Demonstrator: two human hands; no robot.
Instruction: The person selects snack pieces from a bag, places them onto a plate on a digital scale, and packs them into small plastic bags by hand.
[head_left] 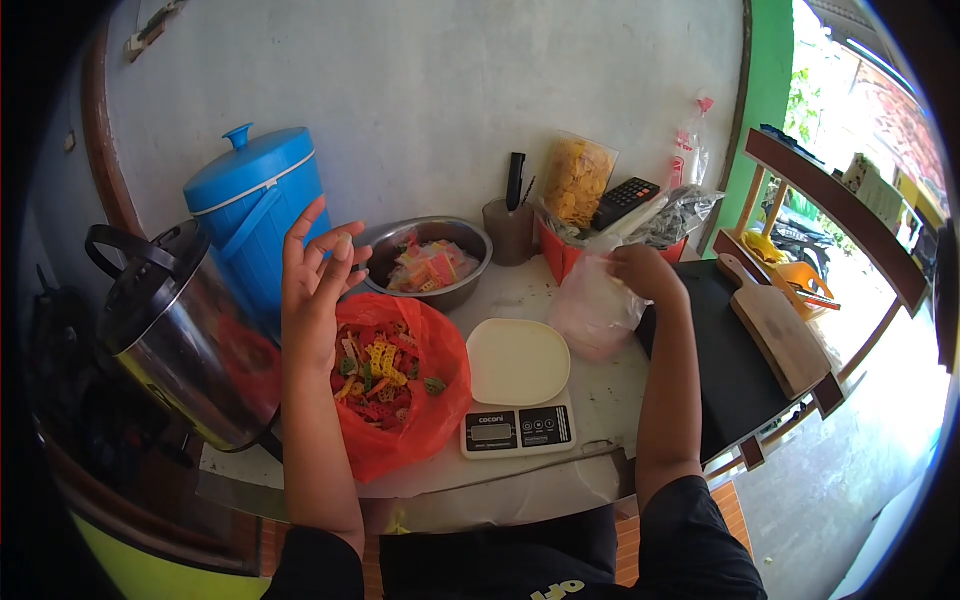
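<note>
My left hand (322, 275) is raised above the left side of the table, its fingers apart and nothing in them. Below it, a red plastic bag (445, 400) stands with its mouth open, full of colourful lattice-shaped crackers (383, 365). My right hand (640, 270) is closed on the top of a clear plastic bag (598, 310), whose lower part rests on the table; its contents are hard to make out. Between the two bags lies a white kitchen scale (518, 365) with a bare platform; no digits can be read on its display.
A metal bowl (470, 290) of small packets, a brown jug (510, 235) and a red box (560, 262) with a calculator (625, 203) stand along the wall. On the left are a blue cooler (260, 190) and a steel pot (190, 340). A cutting board (785, 335) lies at right.
</note>
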